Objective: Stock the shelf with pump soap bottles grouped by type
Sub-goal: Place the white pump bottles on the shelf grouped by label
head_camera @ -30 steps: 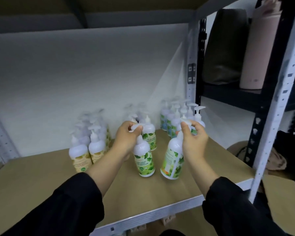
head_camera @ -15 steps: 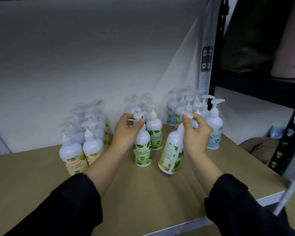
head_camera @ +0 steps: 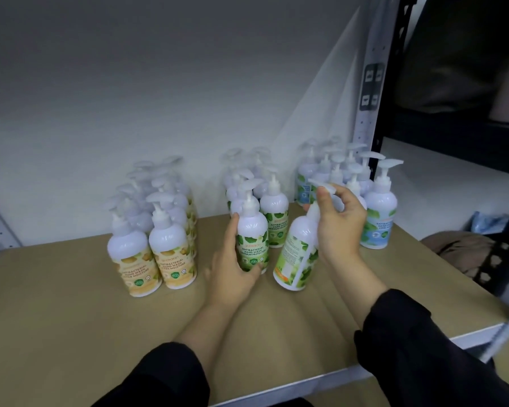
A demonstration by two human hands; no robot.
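Three clusters of pump bottles stood along the far side of the tan shelf board (head_camera: 71, 312) while you worked at the middle one. Compared with half a second before, your view had dropped and drawn in, so the board filled more of the picture and the black rack post (head_camera: 394, 69) sat higher at the right.

Your left hand (head_camera: 232, 268) had come down from the pump top to the body of the upright green-leaf bottle (head_camera: 252, 230); the fingers curled round its lower half, label facing you. Your right hand (head_camera: 340, 218) pinched the neck and pump of the tilted green-leaf bottle (head_camera: 296, 254), as it had before; that bottle leaned left with its base on the board, just right of the upright one and near you.

Behind your left hand stood the rest of the green group (head_camera: 274, 212), one bottle clearly readable and others blurred behind it. At the far left, the yellow-label group (head_camera: 156, 230) stood in two rows running back to the wall, its two nearest bottles side by side. At the far right, the blue-label group (head_camera: 376, 210) stood against the white upright (head_camera: 365, 124), its nearest bottle just right of your right hand. Both your sleeves (head_camera: 165, 377) were black.
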